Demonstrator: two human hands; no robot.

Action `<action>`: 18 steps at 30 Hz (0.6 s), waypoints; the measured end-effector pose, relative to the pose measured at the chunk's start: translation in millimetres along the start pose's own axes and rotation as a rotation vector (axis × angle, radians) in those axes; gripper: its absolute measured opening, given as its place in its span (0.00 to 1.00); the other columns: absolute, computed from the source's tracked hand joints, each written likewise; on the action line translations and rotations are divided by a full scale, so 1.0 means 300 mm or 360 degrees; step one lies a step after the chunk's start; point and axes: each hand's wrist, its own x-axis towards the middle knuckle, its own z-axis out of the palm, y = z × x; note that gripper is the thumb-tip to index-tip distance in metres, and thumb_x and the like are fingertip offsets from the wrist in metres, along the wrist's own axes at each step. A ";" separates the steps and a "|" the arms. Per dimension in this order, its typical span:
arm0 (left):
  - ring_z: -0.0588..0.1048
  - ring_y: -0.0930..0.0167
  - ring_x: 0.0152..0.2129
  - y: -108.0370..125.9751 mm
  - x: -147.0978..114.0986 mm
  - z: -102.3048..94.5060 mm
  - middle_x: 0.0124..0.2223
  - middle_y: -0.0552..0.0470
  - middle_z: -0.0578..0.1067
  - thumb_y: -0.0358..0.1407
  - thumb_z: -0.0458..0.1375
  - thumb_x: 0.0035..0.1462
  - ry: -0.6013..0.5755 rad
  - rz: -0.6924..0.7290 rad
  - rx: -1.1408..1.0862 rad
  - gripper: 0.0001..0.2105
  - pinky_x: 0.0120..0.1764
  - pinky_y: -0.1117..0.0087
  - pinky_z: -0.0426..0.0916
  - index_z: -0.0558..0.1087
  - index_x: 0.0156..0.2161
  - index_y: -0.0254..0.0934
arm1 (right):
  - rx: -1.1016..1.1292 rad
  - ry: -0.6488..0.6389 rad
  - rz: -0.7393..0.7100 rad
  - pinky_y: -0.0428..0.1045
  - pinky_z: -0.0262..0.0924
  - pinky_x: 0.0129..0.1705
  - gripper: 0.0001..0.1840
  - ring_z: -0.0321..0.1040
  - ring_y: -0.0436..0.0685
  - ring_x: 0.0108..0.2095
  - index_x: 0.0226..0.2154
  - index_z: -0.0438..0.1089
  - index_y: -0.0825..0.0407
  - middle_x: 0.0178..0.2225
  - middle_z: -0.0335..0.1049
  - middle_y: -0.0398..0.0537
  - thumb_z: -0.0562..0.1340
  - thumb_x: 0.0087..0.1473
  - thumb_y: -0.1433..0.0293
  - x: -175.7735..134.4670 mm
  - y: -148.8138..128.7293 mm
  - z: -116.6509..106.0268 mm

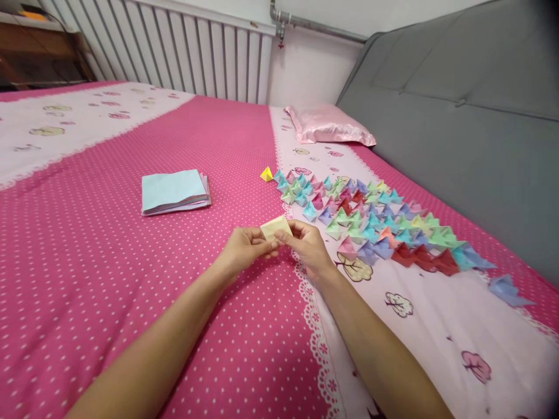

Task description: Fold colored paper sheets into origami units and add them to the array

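Observation:
A small folded piece of pale yellow paper (275,227) is held up between my two hands, just above the bed. My left hand (247,249) pinches its left side with thumb and fingers. On the other side, my right hand (308,244) grips the right edge, its thumb lying across the front. Rows of small folded paper boats (371,224) in many colours stand to the right of my hands. One bright yellow paper boat (266,174) sits at the far left end of them. A stack of coloured paper sheets (174,191), light blue on top, lies to the left.
A pink polka-dot bedspread (109,279) with pale printed bands covers the bed. A shiny pink pillow (332,123) lies by the grey padded headboard (463,110) at right. Behind the bed stand a white radiator (196,52) and a pipe (323,29).

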 end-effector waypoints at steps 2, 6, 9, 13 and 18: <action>0.73 0.75 0.20 -0.003 0.000 0.006 0.24 0.49 0.77 0.32 0.64 0.41 -0.0075 -0.0016 0.0072 0.07 0.27 0.74 0.67 0.75 0.27 0.30 | -0.0002 0.0036 0.0023 0.45 0.60 0.29 0.14 0.65 0.50 0.25 0.26 0.71 0.54 0.25 0.71 0.43 0.69 0.37 0.62 0.001 0.006 -0.002; 0.73 0.75 0.20 -0.012 0.002 0.009 0.23 0.50 0.77 0.31 0.63 0.43 -0.0122 0.0010 0.0163 0.05 0.27 0.74 0.65 0.75 0.28 0.30 | 0.0003 0.0102 0.0073 0.45 0.57 0.23 0.15 0.62 0.48 0.20 0.22 0.71 0.55 0.20 0.68 0.42 0.67 0.39 0.60 0.003 0.009 -0.002; 0.73 0.75 0.20 -0.017 0.004 0.007 0.23 0.50 0.76 0.31 0.62 0.43 -0.0141 -0.0001 0.0167 0.04 0.25 0.75 0.64 0.75 0.28 0.31 | -0.0014 0.0114 0.0062 0.44 0.55 0.22 0.15 0.59 0.47 0.18 0.20 0.70 0.54 0.18 0.66 0.41 0.66 0.41 0.59 0.003 0.005 -0.001; 0.71 0.76 0.18 -0.012 0.000 0.007 0.22 0.50 0.76 0.31 0.62 0.44 -0.0179 -0.0042 0.0208 0.04 0.23 0.76 0.62 0.74 0.26 0.31 | -0.0030 0.0138 0.0009 0.44 0.52 0.20 0.16 0.56 0.47 0.18 0.19 0.68 0.54 0.17 0.62 0.39 0.64 0.44 0.58 0.001 0.002 0.003; 0.67 0.78 0.15 -0.006 -0.003 0.007 0.20 0.52 0.73 0.34 0.63 0.43 -0.0226 0.0042 0.0345 0.07 0.19 0.77 0.56 0.73 0.24 0.30 | -0.0073 0.0178 -0.0017 0.44 0.50 0.20 0.17 0.54 0.47 0.17 0.17 0.66 0.55 0.16 0.59 0.39 0.64 0.44 0.59 0.000 0.005 0.006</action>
